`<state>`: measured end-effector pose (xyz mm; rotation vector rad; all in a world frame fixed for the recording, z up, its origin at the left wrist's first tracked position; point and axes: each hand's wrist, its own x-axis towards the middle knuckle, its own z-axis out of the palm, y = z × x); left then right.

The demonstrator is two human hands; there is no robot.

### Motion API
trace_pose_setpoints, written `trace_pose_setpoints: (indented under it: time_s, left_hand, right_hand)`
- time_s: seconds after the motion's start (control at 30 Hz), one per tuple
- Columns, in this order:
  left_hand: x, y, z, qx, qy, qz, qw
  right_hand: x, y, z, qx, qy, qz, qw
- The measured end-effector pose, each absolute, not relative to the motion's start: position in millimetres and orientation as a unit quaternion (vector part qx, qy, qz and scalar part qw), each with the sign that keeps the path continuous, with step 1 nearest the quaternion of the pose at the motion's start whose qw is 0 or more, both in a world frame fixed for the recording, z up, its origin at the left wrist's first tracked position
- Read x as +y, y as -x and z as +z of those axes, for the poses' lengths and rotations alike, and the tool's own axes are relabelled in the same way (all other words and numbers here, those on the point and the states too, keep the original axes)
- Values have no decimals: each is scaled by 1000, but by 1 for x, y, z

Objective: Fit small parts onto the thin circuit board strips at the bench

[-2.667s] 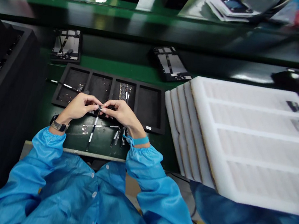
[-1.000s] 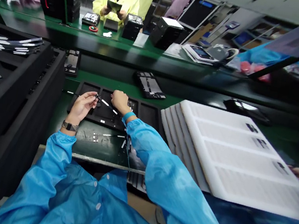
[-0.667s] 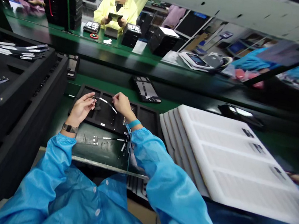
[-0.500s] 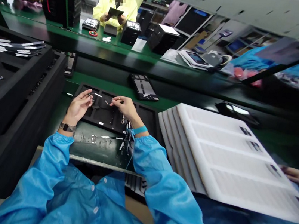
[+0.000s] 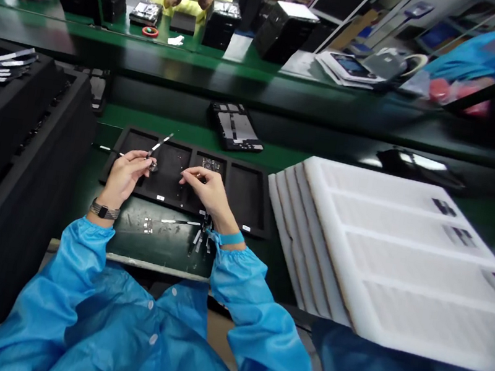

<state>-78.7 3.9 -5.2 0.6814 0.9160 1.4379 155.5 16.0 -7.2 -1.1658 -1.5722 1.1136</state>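
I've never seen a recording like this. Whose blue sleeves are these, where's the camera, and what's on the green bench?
There is no machine: a person in a blue coat wears the camera on the head, so it looks down at their own hands. The left hand pinches a thin strip over a black compartment tray. The right hand touches that tray; whether it holds anything is unclear. More strips lie on a dark mat, and white foam trays are stacked alongside.

White foam trays (image 5: 385, 232) stacked right; device frame (image 5: 236, 127) on green belt (image 5: 145, 121).
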Motion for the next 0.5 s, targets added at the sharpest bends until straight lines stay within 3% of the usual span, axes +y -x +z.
trace_pose_setpoints:
  time_s: [0.5]
  left_hand:
    - [-8,52,-5,489,-397,521,576]
  right_hand:
    - [-1,-143,-5,-710,406,435,378]
